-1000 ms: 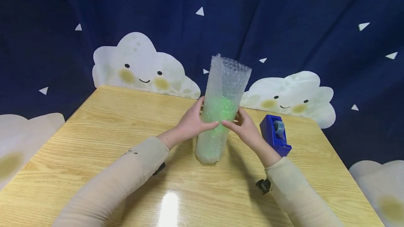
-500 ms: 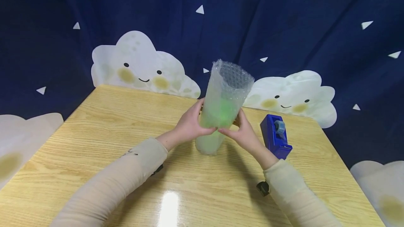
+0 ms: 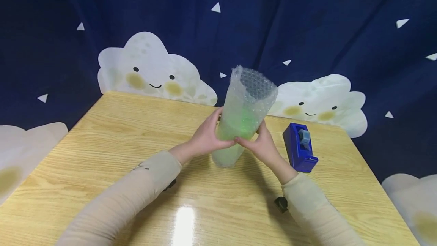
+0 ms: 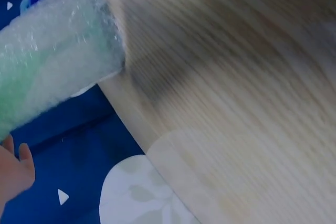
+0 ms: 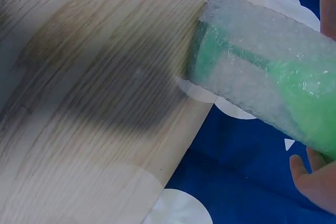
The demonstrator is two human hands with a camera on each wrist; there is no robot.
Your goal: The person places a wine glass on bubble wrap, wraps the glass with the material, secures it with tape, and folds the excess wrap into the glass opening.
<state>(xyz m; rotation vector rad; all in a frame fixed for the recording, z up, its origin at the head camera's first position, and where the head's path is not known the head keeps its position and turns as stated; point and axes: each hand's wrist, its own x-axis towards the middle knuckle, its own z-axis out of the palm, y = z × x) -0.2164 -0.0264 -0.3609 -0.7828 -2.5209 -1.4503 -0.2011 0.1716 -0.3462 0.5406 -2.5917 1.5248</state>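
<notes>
A roll of translucent bubble wrap (image 3: 235,105) leans slightly right in the head view, its open mouth at the top. Inside it shows a green goblet-like object (image 5: 310,95); through the wrap in the right wrist view I make out a base, a thin stem and a wider bowl. My left hand (image 3: 207,135) grips the wrap from the left, my right hand (image 3: 265,146) from the right. Both thumbs cross the near side and meet at the middle. Most other fingers are hidden behind the roll. The wrap's lower end appears held above the table.
On the wooden table (image 3: 143,124), to the right of my right hand, stands a blue tape dispenser (image 3: 296,151) with a roll of clear tape (image 3: 304,136). A dark blue curtain (image 3: 191,18) with clouds and white triangles hangs behind the far edge.
The wrap's top has tipped toward me, so its open mouth shows more, and its lower end has risen a little. Both thumbs now touch. The hands keep their hold.
</notes>
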